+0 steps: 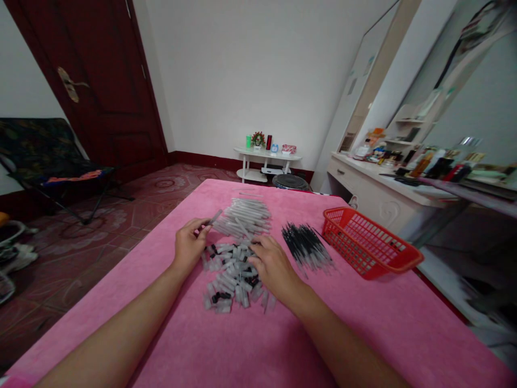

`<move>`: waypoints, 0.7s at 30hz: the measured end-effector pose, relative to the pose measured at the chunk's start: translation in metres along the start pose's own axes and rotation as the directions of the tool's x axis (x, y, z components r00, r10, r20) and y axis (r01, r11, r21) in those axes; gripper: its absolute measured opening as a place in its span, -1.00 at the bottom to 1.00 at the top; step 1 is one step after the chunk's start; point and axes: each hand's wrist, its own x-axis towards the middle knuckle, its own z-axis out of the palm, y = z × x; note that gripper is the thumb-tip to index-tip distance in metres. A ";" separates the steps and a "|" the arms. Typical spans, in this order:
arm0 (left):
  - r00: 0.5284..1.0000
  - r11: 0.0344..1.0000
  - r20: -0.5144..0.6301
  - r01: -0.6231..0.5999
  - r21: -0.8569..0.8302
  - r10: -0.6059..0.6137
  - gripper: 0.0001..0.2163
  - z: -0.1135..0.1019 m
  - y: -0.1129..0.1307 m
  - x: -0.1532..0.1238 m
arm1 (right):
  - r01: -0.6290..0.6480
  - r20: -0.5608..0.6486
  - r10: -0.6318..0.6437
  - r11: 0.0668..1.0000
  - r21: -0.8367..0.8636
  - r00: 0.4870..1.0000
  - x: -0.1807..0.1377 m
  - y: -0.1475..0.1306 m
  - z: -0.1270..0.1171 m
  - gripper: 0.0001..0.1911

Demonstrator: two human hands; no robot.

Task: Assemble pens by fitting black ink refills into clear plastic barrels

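Observation:
My left hand (189,241) is closed, its thumb and fingers pinching a slim, greyish clear tube (216,216) that looks like a pen barrel. Over the right side of a heap of short clear caps (230,275), some with black pieces among them, is my right hand (274,265). Its fingers are bent together at the end of another clear pen barrel (243,229), which slants up and left. Just beyond both hands lies a pile of similar clear barrels (248,210). To the right of my right hand rests a bundle of thin black-and-clear sticks resembling pen refills (307,245).
A red plastic basket (367,245) stands at the right edge of the pink-covered table (181,334). Further right is a white dresser (375,188) crowded with bottles. A folding chair (48,151) stands at left, and a small white stand (266,156) by the far wall.

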 end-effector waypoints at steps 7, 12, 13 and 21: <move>0.983 0.988 0.127 -0.142 0.064 0.133 -0.79 0.005 -0.006 -0.004 | -0.191 -0.108 0.177 0.973 -0.127 0.978 0.002 0.042 -0.021 -0.77; 0.941 0.950 0.233 -0.281 0.133 0.246 -0.80 0.006 0.004 -0.008 | -0.292 -0.024 0.293 0.934 -0.208 0.956 -0.005 0.059 -0.010 -0.78; 0.929 0.940 0.258 -0.309 0.145 0.266 -0.79 0.006 0.007 -0.008 | -0.288 -0.012 0.293 0.931 -0.223 0.956 -0.006 0.059 -0.007 -0.78; 0.870 0.890 0.351 -0.422 0.172 0.345 -0.69 0.005 0.021 -0.013 | -0.370 -0.063 0.366 0.902 -0.223 0.929 -0.008 0.062 -0.006 -0.81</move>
